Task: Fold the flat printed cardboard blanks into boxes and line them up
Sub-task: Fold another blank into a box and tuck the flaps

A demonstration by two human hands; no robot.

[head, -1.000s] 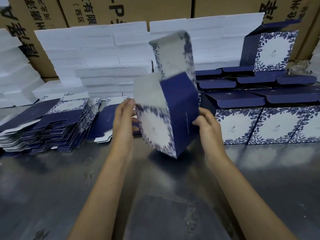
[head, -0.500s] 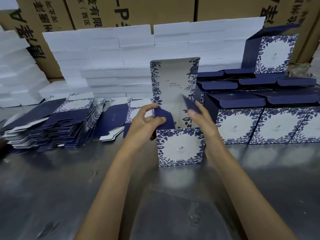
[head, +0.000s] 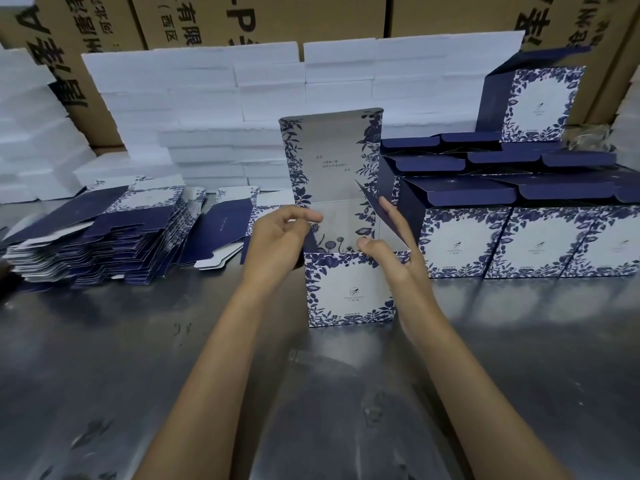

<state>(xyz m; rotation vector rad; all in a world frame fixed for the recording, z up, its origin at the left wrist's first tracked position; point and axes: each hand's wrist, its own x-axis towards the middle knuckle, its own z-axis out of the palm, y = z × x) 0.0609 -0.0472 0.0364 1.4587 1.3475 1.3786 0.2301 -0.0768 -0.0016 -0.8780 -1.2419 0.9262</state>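
While both relaxed hands flank it, box point(head: 349, 289) upright, lid point(head: 329, 154) pointing up, printed front facing camera.

Lighting cool, moderately dim, diffuse, from overhead. Grey brushed-metal desk point(head: 145, 375) shows soft pale glare in the lower centre of the frame and a mirror-like reflection below the blue-and-white floral cardboard box point(head: 349, 292). Soft shadows lie under both forearms and beside the box. White foam slabs point(head: 207, 98) in the upper centre are nearly blown out, with little surface detail. Wide-angle bending: brown printed cartons point(head: 433, 15) lean outward at the upper corners. Focus soft overall; left edge smeared; small print on the box illegible.
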